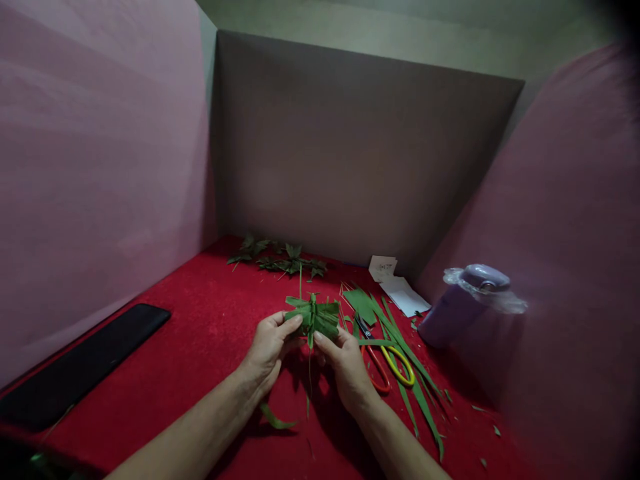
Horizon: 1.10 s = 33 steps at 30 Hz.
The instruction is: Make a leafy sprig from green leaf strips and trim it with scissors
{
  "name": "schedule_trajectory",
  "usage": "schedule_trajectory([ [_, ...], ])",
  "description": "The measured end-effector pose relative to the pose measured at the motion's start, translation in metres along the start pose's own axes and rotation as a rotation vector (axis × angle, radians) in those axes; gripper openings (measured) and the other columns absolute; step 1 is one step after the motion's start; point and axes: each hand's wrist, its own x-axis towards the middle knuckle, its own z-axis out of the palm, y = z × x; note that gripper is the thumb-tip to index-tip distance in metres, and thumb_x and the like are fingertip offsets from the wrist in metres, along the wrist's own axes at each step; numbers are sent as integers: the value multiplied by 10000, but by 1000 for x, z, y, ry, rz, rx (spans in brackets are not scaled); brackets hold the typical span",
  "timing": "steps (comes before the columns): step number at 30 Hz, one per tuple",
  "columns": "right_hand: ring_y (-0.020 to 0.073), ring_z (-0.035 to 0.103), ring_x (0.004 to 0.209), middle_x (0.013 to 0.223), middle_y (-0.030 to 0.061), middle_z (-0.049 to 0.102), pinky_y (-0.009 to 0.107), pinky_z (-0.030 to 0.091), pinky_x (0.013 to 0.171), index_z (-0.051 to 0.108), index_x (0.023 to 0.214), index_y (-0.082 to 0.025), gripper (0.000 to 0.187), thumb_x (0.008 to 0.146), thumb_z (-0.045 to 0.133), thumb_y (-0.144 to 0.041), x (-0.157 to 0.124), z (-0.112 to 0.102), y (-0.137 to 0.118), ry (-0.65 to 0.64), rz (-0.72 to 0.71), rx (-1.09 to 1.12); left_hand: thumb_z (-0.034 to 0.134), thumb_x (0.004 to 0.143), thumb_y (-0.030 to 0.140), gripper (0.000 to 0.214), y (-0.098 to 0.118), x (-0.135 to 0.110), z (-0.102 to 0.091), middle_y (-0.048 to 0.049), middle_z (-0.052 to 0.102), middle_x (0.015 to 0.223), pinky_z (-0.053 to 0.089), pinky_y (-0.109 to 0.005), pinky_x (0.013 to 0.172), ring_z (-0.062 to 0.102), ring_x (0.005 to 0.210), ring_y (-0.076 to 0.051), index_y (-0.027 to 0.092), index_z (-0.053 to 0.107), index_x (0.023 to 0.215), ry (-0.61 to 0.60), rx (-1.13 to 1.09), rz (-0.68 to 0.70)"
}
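Note:
Between both hands is a green figure made of leaves (313, 313), with wing-like pieces spread to each side of a narrow upright middle. My left hand (270, 343) pinches its left side, thumb on top. My right hand (343, 363) grips its lower right side, with the thumb near the middle strip. A thin stem hangs below it. Right of my right hand lie scissors (385, 367) with one red and one yellow handle, among long green leaf blades (407, 347). A curled leaf strip (276, 419) lies below my left hand.
Leafy sprigs (290, 263) lie at the back of the red cloth (200, 320). White papers (404, 295) and a purple bin (453, 313) with a clear plastic liner stand back right. A long black object (90, 363) lies left. Pink side panels and a grey back panel enclose the table.

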Motion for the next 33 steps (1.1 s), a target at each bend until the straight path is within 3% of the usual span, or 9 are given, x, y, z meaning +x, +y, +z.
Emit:
schedule_trajectory([
  [5,72,361,412,442,-67,482,200,278,421,573,583,-170,193,620,726,-281,0,1,-2,3,-9,-27,755,589,211,276,1,-3,2,-60,678,752,481,-223,579,614,641,-136,98,641,814,-121,-37,-44],
  [13,67,357,403,454,-61,477,191,272,407,559,591,-165,179,662,688,-266,-2,4,3,-55,36,7,737,512,52,279,-1,0,2,-27,662,665,486,-214,549,614,592,-130,111,599,747,57,-79,-82],
  [20,60,337,392,433,-61,470,184,245,391,568,590,-156,195,665,699,-280,-1,4,6,-79,61,15,746,481,19,295,0,0,4,5,655,608,493,-203,537,615,553,-119,138,559,676,117,-104,-46],
  [27,57,346,398,446,-57,478,182,256,397,574,589,-155,196,657,707,-282,-2,4,6,-81,68,29,717,516,8,255,-1,2,3,2,658,601,492,-197,533,608,551,-111,138,560,669,115,-104,-39],
  [33,63,370,417,497,-45,502,186,288,416,571,608,-154,228,689,673,-341,-2,4,5,-65,61,48,733,529,52,251,-1,1,0,-36,675,693,493,-214,581,611,612,-125,105,623,749,16,-90,-39],
])
